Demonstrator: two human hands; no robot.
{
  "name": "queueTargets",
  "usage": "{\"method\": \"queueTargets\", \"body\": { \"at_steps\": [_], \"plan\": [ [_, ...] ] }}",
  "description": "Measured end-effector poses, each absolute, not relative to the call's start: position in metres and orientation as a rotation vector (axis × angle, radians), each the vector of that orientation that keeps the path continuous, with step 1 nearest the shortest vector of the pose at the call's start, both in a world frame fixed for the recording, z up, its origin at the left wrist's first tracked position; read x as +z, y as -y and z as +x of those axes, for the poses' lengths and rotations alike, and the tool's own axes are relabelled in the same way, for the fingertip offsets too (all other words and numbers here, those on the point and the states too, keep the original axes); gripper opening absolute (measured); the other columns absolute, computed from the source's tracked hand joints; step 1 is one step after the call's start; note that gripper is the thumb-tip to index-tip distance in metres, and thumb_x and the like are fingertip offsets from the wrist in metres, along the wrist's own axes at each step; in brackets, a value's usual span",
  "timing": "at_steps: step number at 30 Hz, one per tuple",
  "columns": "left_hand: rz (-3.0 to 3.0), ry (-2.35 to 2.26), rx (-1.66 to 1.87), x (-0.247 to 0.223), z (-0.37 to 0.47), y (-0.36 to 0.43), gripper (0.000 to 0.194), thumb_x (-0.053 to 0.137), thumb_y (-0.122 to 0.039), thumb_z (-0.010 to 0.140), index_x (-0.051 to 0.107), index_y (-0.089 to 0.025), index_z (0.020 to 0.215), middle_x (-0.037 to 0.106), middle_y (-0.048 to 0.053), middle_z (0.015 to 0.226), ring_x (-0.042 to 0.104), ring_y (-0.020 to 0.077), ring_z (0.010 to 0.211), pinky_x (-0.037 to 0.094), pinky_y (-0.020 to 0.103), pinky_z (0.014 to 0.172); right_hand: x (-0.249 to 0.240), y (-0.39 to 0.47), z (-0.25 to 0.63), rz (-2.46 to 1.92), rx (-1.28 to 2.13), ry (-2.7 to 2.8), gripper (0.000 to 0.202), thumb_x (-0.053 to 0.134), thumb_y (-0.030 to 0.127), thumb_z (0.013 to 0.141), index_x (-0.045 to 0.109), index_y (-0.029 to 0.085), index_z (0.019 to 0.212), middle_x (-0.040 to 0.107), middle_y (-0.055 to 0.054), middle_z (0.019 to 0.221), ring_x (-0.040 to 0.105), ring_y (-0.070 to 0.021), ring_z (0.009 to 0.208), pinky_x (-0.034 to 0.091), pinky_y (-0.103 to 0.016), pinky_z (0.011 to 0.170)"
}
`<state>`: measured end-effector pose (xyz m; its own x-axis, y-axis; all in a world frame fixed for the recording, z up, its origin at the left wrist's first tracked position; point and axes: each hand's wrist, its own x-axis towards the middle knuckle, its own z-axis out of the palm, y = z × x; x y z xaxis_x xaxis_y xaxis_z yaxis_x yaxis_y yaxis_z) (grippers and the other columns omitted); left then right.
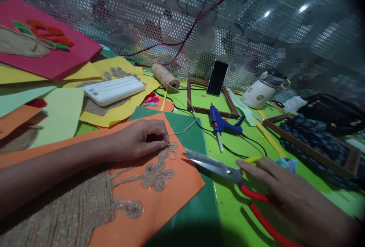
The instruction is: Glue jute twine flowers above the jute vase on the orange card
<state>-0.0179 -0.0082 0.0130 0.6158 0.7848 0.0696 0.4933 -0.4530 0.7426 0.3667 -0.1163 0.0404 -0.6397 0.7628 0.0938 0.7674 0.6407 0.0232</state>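
On an orange sheet (182,174), jute twine is laid out as a wound vase shape (62,209) with looped flowers (156,174) on twine stems. My left hand (148,140) pinches the jute twine at the upper flower; the twine (188,127) trails from there toward the spool. Scissors (219,167) with red and yellow handles are in my right hand (273,182), their blades slightly apart and pointing at the orange sheet's right edge. The exact finger placement in the handles is partly hidden.
A blue glue gun (224,123) with its cord lies beyond the scissors. Behind it are a wooden frame (234,106), a phone (217,78), a twine spool (165,76) and a bottle (261,89). A white power bank (115,90) rests on yellow paper (97,117).
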Motion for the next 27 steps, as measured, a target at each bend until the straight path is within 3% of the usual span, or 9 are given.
{"method": "queueTargets", "body": {
  "at_steps": [3, 6, 14, 27],
  "plan": [
    [2.157, -1.008, 0.541, 0.012, -0.018, 0.008, 0.023, 0.057, -0.037, 0.089, 0.069, -0.019, 0.081, 0.069, 0.005, 0.084, 0.059, 0.0165, 0.078, 0.048, 0.027, 0.072, 0.046, 0.089, 0.343, -1.194, -0.137, 2.829, 0.061, 0.046, 0.006, 0.086, 0.047, 0.026, 0.144, 0.065, -0.009, 0.090, 0.062, -0.0212, 0.069, 0.051, -0.029, 0.055],
    [2.144, -1.005, 0.538, 0.011, -0.018, 0.008, 0.022, 0.058, -0.037, 0.089, 0.069, -0.020, 0.081, 0.068, 0.005, 0.083, 0.059, 0.0172, 0.078, 0.048, 0.028, 0.072, 0.040, 0.074, 0.340, -1.153, -0.170, 2.856, 0.061, 0.048, 0.005, 0.084, 0.049, 0.023, 0.142, 0.062, -0.009, 0.088, 0.058, -0.0206, 0.068, 0.045, -0.029, 0.055],
    [2.150, -0.982, 0.530, 0.009, -0.020, 0.007, 0.021, 0.056, -0.036, 0.091, 0.070, -0.022, 0.083, 0.069, 0.005, 0.086, 0.059, 0.0173, 0.078, 0.050, 0.030, 0.074, 0.036, 0.063, 0.343, -1.124, 0.014, 2.891, 0.064, 0.052, 0.006, 0.085, 0.045, 0.026, 0.146, 0.064, -0.009, 0.094, 0.060, -0.0203, 0.071, 0.048, -0.029, 0.060],
    [2.191, -0.916, 0.515, 0.003, -0.026, 0.005, 0.022, 0.055, -0.035, 0.096, 0.072, -0.023, 0.087, 0.069, 0.006, 0.090, 0.061, 0.0178, 0.080, 0.051, 0.029, 0.074, 0.032, 0.051, 0.333, -1.101, 0.005, 2.895, 0.048, 0.054, 0.011, 0.092, 0.056, 0.026, 0.138, 0.065, -0.009, 0.091, 0.058, -0.0172, 0.070, 0.046, -0.028, 0.062]
  ]
}}
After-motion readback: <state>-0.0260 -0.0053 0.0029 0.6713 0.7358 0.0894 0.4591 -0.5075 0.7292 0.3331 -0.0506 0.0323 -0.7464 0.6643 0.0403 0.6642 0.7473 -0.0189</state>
